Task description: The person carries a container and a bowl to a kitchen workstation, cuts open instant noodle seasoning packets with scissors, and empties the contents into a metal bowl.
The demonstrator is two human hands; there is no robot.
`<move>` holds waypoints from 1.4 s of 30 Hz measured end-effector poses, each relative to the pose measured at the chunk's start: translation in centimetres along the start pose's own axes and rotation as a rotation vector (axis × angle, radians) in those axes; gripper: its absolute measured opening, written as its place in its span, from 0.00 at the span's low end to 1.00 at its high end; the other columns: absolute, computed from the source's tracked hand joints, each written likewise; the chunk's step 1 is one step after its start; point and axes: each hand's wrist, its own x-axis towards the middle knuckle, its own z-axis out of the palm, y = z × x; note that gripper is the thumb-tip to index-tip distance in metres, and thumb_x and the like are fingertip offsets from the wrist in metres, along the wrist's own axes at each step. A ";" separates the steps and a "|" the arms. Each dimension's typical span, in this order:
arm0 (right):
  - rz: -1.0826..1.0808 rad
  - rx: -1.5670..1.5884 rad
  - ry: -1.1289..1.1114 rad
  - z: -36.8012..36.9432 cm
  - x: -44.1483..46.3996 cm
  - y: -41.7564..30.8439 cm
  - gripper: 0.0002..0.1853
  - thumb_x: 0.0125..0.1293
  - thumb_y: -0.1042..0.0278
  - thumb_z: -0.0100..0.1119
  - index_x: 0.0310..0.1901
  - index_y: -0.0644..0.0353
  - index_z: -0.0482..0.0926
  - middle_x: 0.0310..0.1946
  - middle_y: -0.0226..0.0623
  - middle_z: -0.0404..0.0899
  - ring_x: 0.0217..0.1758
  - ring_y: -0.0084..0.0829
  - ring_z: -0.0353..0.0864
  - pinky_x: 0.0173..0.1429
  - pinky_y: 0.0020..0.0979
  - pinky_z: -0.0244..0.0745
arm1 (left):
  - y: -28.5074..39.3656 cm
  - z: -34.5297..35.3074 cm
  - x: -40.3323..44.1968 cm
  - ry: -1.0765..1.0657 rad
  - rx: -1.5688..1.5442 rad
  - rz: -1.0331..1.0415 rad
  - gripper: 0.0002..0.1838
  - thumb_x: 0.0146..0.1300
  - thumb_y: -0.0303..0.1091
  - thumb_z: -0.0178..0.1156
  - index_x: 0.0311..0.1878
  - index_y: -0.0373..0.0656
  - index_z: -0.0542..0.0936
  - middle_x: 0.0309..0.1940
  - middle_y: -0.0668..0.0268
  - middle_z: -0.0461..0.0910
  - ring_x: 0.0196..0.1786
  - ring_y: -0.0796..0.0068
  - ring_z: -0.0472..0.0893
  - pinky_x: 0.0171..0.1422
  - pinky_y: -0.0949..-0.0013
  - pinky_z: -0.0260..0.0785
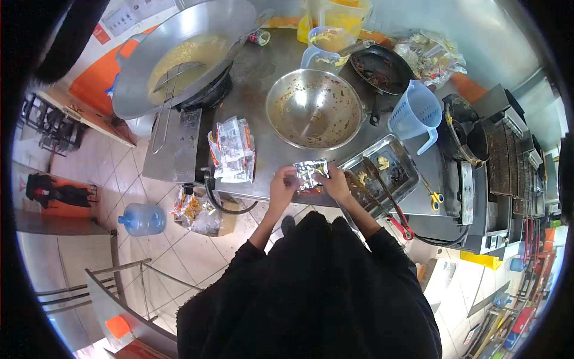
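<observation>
Between my two hands, at the front edge of the steel table, is a small shiny silver packet [312,174]. My left hand [283,184] has its fingers closed at the packet's left side. On the right side my right hand [335,182] grips the packet, thumb over its face. Just behind them sits a large steel bowl [314,110] with brown and yellow residue inside. Left of my hands lies a pile of printed plastic packets [232,149]. A metal tray [391,173] with tongs and food bits lies to the right.
A large wok [197,51] of liquid holds a strainer at back left. Jugs [415,110], a black pan [381,67] and yellow-handled scissors [437,200] are on the right side. A water bottle [143,219] and an open box [206,215] are on the floor.
</observation>
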 end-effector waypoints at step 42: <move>-0.634 -1.181 -0.629 20.6 17.1 -7.9 0.09 0.45 0.59 0.55 0.31 0.44 0.77 0.35 0.30 0.73 0.44 0.33 0.67 0.50 0.45 0.47 | -7.7 -7.7 -0.2 0.537 0.778 0.038 0.26 0.43 0.20 0.50 0.50 0.50 0.69 0.52 0.41 0.55 0.56 0.45 0.57 0.58 0.57 0.52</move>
